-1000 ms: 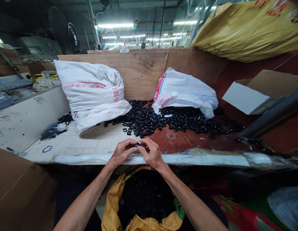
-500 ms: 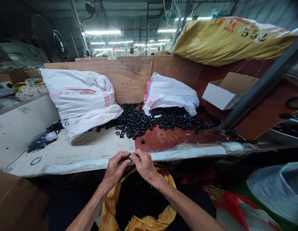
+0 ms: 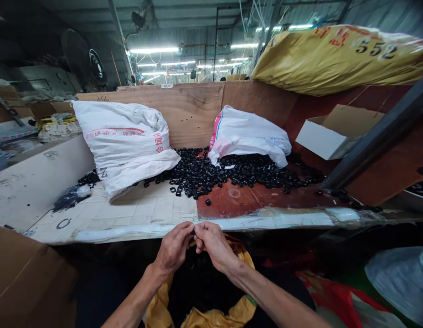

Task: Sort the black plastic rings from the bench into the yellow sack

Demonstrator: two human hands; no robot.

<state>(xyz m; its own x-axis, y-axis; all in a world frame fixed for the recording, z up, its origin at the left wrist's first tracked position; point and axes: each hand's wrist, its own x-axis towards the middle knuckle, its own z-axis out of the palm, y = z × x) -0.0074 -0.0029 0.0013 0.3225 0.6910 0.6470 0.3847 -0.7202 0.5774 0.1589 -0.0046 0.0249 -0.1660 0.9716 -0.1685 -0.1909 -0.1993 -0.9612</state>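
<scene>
My left hand [image 3: 175,246] and my right hand [image 3: 211,243] meet fingertip to fingertip just in front of the bench edge. Both are closed in a pinch around a small black piece, mostly hidden by the fingers. Below them an open yellow sack [image 3: 160,303] gapes, its inside dark with black pieces. On the bench beyond lies a spread of small black ring-like plastic parts [image 3: 194,175]. One black part [image 3: 208,202] sits apart, nearer the front edge.
A white woven sack [image 3: 129,146] leans at left, and another white sack [image 3: 249,136] lies on the black parts. A dark metal post [image 3: 372,136] slants at right beside a white carton [image 3: 321,138]. A plastic-wrapped edge [image 3: 266,222] borders the bench; a cardboard box [image 3: 20,269] stands lower left.
The view has shifted, so the bench and sacks appear farther right. My hands sit slightly lower, with fingers more curled and pressed closer together.
</scene>
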